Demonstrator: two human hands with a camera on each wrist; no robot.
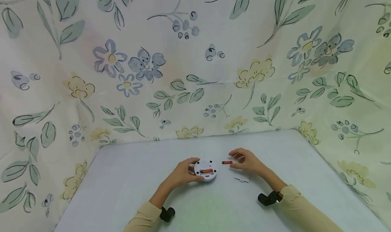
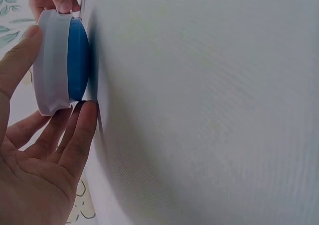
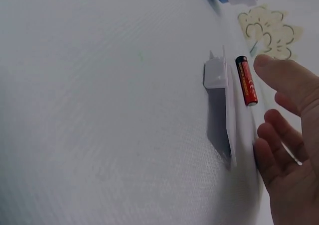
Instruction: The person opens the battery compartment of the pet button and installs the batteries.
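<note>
My left hand (image 1: pixel 183 172) holds a small round white device (image 1: pixel 201 164) by its rim, thumb on the near side and fingers on the far side. The device's underside faces up, with speaker holes and a battery compartment where a red battery (image 1: pixel 206 171) lies. In the left wrist view the device (image 2: pixel 52 65) shows a blue lower part towards the table. My right hand (image 1: pixel 248 161) is beside a loose red and black battery (image 1: pixel 227 162), fingers and thumb apart. In the right wrist view a small gap separates the thumb from that battery (image 3: pixel 246 80).
A white battery cover (image 1: pixel 242 179) with small tabs lies on the pale table (image 1: pixel 137 167) below the right hand. Floral cloth (image 1: pixel 189 62) hangs behind the table and along both sides. A black wrist camera (image 1: pixel 268 198) sits on the right forearm.
</note>
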